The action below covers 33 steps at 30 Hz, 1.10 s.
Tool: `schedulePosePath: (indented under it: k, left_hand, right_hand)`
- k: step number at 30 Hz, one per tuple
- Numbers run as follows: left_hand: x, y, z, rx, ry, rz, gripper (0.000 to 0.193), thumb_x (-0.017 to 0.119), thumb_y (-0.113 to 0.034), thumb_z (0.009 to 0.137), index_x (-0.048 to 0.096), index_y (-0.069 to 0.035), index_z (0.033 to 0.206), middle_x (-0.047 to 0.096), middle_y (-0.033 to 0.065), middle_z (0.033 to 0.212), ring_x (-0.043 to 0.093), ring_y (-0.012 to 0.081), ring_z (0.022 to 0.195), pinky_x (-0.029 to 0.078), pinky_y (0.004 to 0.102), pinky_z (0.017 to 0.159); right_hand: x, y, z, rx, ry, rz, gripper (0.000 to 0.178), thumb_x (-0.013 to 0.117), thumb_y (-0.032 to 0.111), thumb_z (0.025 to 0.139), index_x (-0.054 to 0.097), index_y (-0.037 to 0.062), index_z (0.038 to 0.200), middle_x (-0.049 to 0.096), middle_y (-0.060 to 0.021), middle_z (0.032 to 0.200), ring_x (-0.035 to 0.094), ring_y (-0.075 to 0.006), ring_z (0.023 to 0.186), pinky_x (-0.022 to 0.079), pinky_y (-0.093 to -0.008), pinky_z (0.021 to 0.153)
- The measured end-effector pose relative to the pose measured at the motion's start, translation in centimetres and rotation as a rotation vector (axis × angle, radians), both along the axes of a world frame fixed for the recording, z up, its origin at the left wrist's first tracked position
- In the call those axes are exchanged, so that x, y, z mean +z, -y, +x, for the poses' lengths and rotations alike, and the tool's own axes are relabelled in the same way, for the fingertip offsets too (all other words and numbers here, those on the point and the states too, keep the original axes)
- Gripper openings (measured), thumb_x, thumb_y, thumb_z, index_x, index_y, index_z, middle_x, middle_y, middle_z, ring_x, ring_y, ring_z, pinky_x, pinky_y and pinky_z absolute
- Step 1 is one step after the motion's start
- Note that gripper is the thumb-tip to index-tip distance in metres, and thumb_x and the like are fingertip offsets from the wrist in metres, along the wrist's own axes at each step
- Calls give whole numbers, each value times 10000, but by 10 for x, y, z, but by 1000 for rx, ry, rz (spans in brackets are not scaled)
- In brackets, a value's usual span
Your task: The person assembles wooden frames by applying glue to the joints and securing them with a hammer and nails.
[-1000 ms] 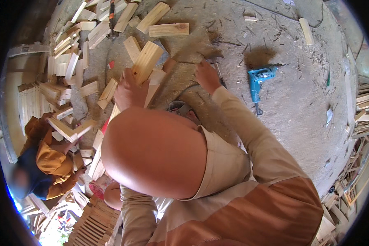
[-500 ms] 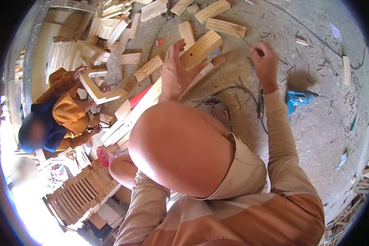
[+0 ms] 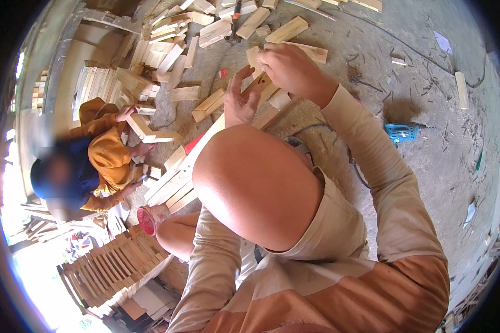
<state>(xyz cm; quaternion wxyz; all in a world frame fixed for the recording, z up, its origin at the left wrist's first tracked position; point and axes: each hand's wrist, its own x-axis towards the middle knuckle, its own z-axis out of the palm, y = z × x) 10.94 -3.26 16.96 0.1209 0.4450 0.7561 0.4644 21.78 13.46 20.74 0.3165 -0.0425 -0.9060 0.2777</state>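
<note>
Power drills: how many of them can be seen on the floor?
1. The blue drill lies on the concrete floor, to the person's right. Others may be hidden under the wood pieces.

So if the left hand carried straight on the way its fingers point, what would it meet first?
Probably the pale wooden block that the right hand grips, just beyond the left hand and its fingertips; depth is unclear.

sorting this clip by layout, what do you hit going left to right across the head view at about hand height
Co-worker in the orange top → left hand → right hand on a wooden block → blue power drill → loose wood strip
</note>
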Motion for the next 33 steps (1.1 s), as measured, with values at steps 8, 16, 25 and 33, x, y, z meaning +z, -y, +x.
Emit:
schedulePosePath:
  k: [8,16,25,33]
  left_hand:
    - [-5,-10,15,144,-594,-552,865,865,-481,686,530,-53,1358,715,166,1085,656,350,1073,382,508,1045]
    - [-3,-19,11,169,-460,-709,655,890,-399,664,647,-73,1179,739,107,1046,687,274,1025,361,536,1081]
    - [-1,-27,-4,231,-383,-750,509,877,-446,659,748,-124,1031,756,102,968,721,301,903,561,427,797]
    - [-7,-24,-33,205,-382,-653,648,864,-431,639,677,-141,1188,740,138,992,715,326,941,554,457,805]
  right_hand:
    - [10,-17,-5,78,166,184,59,611,35,844,623,-13,812,640,-183,844,625,-397,874,502,-492,792]
    - [14,4,-48,255,184,359,60,643,74,809,658,17,823,677,-154,842,697,-361,824,558,-467,715]
    - [-24,6,-57,189,213,158,47,636,55,802,673,28,815,676,-173,832,682,-371,877,536,-480,774]
    - [-34,10,-29,20,-27,-112,425,681,236,943,615,122,1347,692,-156,1122,683,-321,926,540,-405,784]
